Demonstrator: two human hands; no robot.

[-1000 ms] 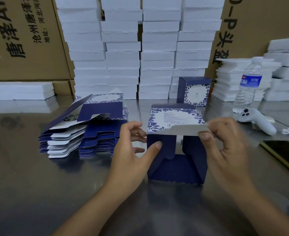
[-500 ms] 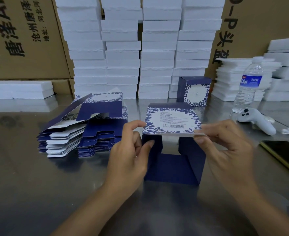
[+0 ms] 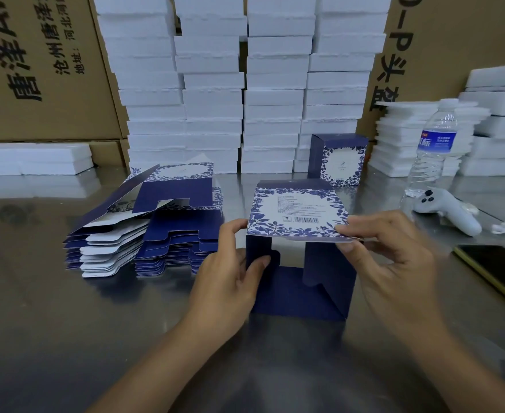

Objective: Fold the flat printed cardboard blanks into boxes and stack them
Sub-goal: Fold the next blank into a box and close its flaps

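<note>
My left hand and right hand pinch the box; an uneven grip could crease its flaps, leaving it crooked.

At ten o'clock, on the brown carton, tilted black print: "唐泽", "沧州唐泽", "地址:河北河", plus cropped Latin letters "AH". At one o'clock, on the second carton, sideways: "O-P头盔". At two o'clock, on the water bottle, a blue label, only "标" legible. At centre, on the half-folded box, a barcode under print too small to read.
</note>
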